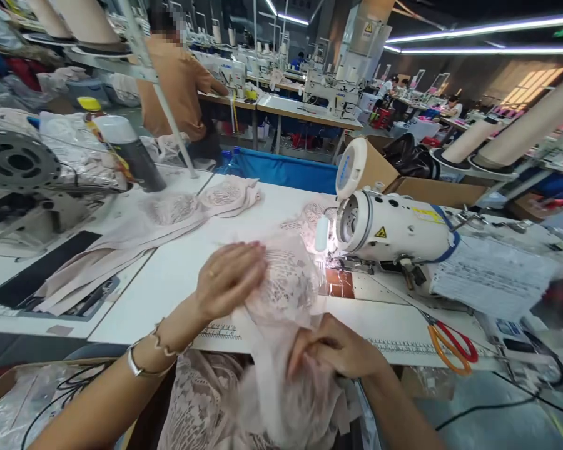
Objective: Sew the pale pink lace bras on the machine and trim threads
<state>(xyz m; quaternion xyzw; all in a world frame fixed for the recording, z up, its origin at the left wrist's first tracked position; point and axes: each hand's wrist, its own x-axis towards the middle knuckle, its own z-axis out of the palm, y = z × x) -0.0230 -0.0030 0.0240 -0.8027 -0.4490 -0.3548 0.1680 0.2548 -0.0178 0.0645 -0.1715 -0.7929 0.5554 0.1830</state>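
A pale pink lace bra (286, 284) hangs over the front edge of the sewing table, its cup facing up and its lower part blurred. My left hand (232, 278) lies against the cup's left side with fingers stretched out, slightly smeared by motion. Lower down, my right hand (340, 350) is closed on the bra's thin fabric, fingertips partly hidden in the folds. Just beyond the cup stands the white sewing machine (394, 228), its lamp lighting the needle area. Another lace piece (312, 219) lies behind the needle.
More lace bra pieces (178, 209) stretch across the table's left. Orange-and-red-handled scissors (450, 347) lie at the right front edge. A spray can (134, 153) stands back left. Lace fabric (201, 400) piles below the table edge. A person (173, 81) works at another table behind.
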